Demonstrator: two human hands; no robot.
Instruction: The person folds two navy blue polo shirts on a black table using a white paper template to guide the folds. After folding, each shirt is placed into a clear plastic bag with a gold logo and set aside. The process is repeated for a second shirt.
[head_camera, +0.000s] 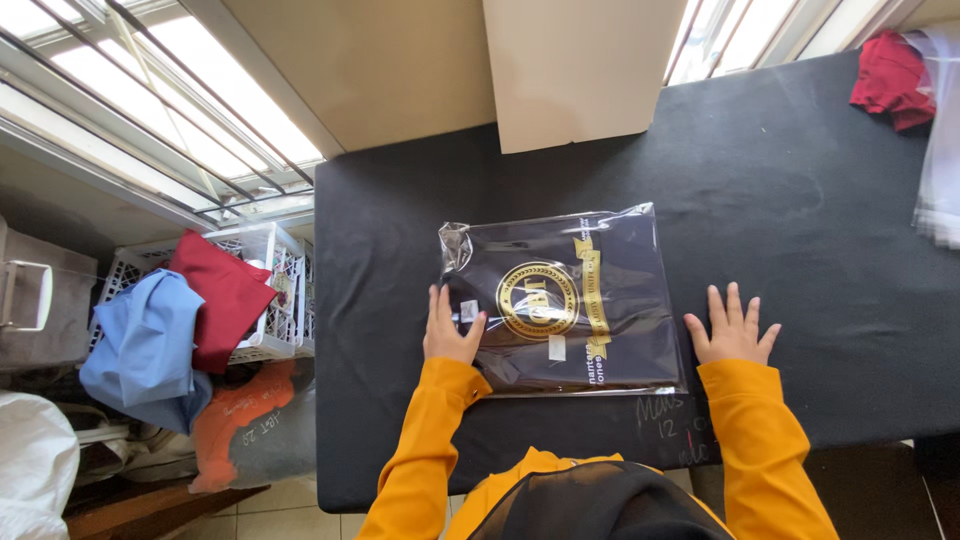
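the clear plastic bag (565, 300) with the folded dark garment inside looks slippery, and the judgement here is that it could slide on the black table (800, 180) if one palm pushes harder than the other. only the left hand (450, 328) bears on it, so an uneven press would likely swing the far end round or skew the fold within. the puffed, crumpled corner at the upper left of the bag suggests trapped air; pressing it flat in a hurry could crease the film or shift the gold printed emblem (538, 300) off centre. the near edge of the bag lies close to the table's front edge, so a pull toward the body might bring it over the lip.

the bag lies flat in the middle of the table, just ahead of the person. the left hand rests on its near left part, fingers (440, 300) extended and close together, the thumb spread onto the film, gripping nothing. the right hand (732, 330) lies flat on the bare cloth just beside the bag's right edge, its fingers (735, 300) splayed wide and holding nothing; whether the thumb touches the film cannot be told.
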